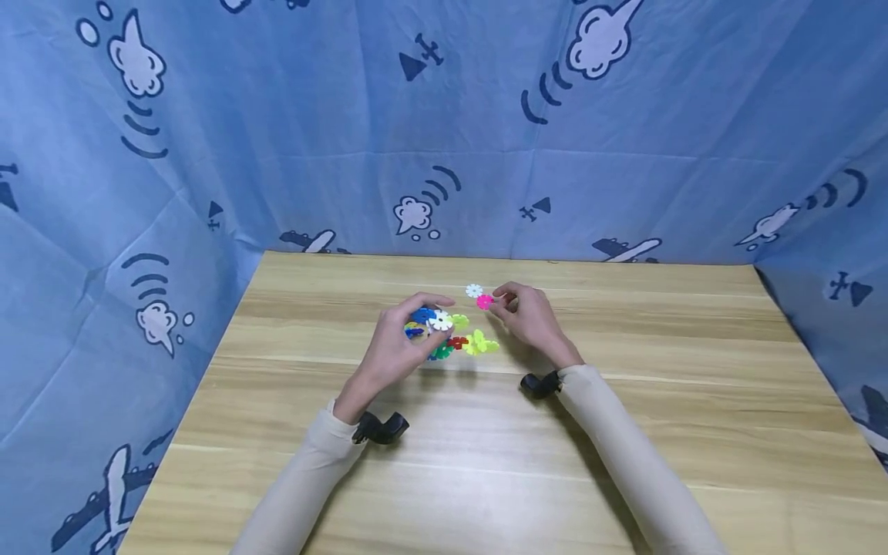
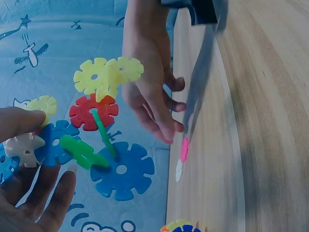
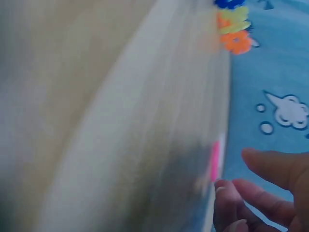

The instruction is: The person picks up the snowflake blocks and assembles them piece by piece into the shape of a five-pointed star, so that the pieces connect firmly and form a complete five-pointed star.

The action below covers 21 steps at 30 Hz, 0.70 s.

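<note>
My left hand (image 1: 395,339) pinches a joined cluster of notched plastic snowflake discs between thumb and fingers, raised over the table. In the left wrist view the cluster has a large-looking blue disc (image 2: 135,181), green discs (image 2: 79,151), a red disc (image 2: 79,116), yellow discs (image 2: 87,79) and a white disc (image 2: 26,149) by the fingers. A pink disc (image 1: 484,302) lies on the table beside a white disc (image 1: 474,290). My right hand (image 1: 530,317) is at the pink one, fingertips close to its edge, with thumb and fingers apart in the right wrist view (image 3: 270,193).
Orange, yellow and blue discs (image 3: 236,42) lie further left on the wooden table (image 1: 659,385), partly behind my left hand in the head view. A blue patterned curtain (image 1: 486,139) stands along the back and sides. Each wrist carries a black camera mount (image 1: 380,428).
</note>
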Available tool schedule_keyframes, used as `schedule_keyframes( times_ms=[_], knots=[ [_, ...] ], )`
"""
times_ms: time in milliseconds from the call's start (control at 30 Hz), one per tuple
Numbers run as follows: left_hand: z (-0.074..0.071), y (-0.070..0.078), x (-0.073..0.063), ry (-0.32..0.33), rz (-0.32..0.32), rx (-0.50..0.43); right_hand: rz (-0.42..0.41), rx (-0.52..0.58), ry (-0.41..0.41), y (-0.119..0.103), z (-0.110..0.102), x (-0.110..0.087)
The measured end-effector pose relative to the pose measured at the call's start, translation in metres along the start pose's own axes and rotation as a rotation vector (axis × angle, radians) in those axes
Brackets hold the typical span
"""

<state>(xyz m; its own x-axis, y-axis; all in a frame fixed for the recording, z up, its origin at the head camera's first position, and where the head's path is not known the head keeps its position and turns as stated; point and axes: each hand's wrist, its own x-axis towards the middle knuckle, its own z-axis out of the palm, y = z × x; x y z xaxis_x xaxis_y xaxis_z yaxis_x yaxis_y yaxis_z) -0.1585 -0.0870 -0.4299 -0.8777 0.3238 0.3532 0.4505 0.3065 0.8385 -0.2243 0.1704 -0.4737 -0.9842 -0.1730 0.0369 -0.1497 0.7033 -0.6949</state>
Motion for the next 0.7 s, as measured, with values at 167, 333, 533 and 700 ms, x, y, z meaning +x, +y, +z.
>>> schedule_keyframes(
  times_ms=[167,333,533,700],
  knots=[
    [0.0,0.0,0.001,0.013,-0.006,0.01,0.019,-0.067,-0.043,-0.001,0.003,0.015],
    [-0.002,0.002,0.003,0.023,-0.026,-0.004,0.012,-0.107,-0.047,-0.001,0.005,0.023],
    [-0.004,0.001,0.003,0.035,-0.034,-0.023,0.058,-0.06,-0.05,0.0,0.007,0.027],
    [-0.005,-0.003,0.002,0.04,-0.05,-0.034,0.103,-0.027,-0.052,0.002,0.008,0.027]
  ],
)
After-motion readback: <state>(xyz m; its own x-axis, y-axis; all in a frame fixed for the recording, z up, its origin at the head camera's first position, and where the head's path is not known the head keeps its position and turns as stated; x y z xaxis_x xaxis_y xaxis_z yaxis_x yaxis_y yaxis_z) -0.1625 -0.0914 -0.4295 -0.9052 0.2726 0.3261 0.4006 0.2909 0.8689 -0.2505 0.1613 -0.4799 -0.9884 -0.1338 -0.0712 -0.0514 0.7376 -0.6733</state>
